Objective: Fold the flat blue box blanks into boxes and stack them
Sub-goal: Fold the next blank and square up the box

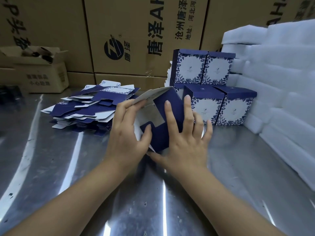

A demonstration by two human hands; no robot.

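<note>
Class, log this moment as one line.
step: folding flaps | left hand: holds box blank | right hand: presses blue panel | folded boxes: stacked right | flat blanks: piled left

Brown printed cartons (136, 31) behind steel table (51, 167); white foam sheets (281, 82) right.
</note>
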